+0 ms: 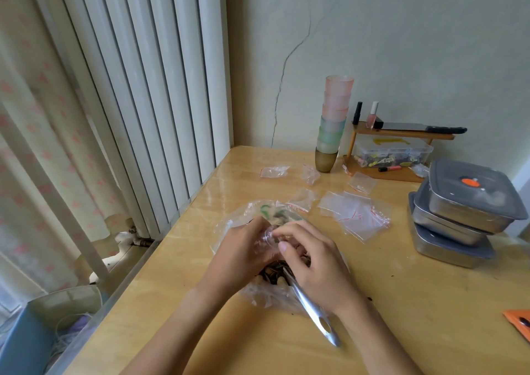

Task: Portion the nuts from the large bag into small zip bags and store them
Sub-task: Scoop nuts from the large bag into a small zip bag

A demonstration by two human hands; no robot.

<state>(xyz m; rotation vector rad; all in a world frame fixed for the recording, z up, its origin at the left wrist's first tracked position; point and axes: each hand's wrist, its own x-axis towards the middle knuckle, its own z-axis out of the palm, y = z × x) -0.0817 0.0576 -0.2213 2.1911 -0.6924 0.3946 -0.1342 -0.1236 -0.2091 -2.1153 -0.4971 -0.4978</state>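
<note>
A large clear plastic bag (238, 225) of dark nuts (272, 271) lies open on the wooden table (401, 303) in front of me. My left hand (241, 251) and my right hand (315, 263) meet above it, both pinching a small clear zip bag (268, 238). A metal spoon handle (312, 311) sticks out of the large bag, passing under my right hand. Several empty small zip bags with red seals (358, 214) lie beyond the large bag.
Three stacked steel containers with grey lids (459, 211) stand at the right. A tower of coloured cups (334, 122) and a small wooden shelf (401, 136) with a knife stand by the wall. An orange packet (519, 321) lies at the right edge.
</note>
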